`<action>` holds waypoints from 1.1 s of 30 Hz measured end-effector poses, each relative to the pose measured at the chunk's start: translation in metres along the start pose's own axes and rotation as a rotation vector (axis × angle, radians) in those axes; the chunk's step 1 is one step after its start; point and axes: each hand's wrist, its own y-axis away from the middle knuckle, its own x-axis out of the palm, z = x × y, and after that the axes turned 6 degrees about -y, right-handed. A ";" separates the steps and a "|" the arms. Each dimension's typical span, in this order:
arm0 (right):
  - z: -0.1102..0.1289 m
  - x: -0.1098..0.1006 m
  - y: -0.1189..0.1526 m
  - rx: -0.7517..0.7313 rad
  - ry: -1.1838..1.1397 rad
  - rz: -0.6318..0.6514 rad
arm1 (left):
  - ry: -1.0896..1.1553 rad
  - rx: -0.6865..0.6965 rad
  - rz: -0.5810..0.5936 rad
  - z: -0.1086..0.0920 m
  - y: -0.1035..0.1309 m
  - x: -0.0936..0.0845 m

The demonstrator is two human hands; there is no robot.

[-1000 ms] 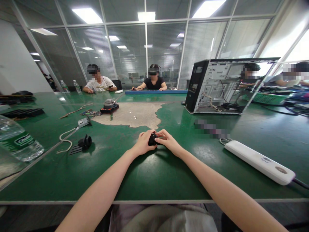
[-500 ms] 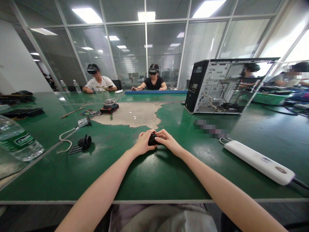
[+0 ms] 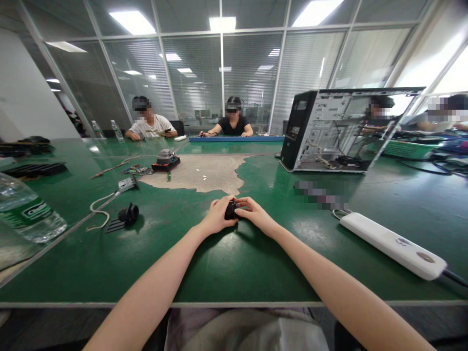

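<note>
A small black object point(image 3: 231, 210) is held between both hands over the green table point(image 3: 244, 273), in the middle of the head view. My left hand point(image 3: 218, 216) wraps round its left side, with the thumb at its near edge. From the right, the fingertips and thumb of my right hand point(image 3: 255, 215) press on the same object. Its exact shape is partly hidden by the fingers.
Left: a water bottle point(image 3: 29, 209), a black part point(image 3: 126, 216), a white cable point(image 3: 99, 212) and a fan-like unit point(image 3: 166, 161). Right: a white power strip point(image 3: 393, 243) and an open computer case point(image 3: 329, 131). Several people sit beyond, some behind a blue bar point(image 3: 237, 139).
My right thumb and fingers have shifted very slightly at the black object. Otherwise both hands and the table items look the same.
</note>
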 end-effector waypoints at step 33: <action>0.007 0.004 0.004 -0.022 -0.068 -0.002 | 0.016 -0.002 -0.005 0.001 0.000 0.001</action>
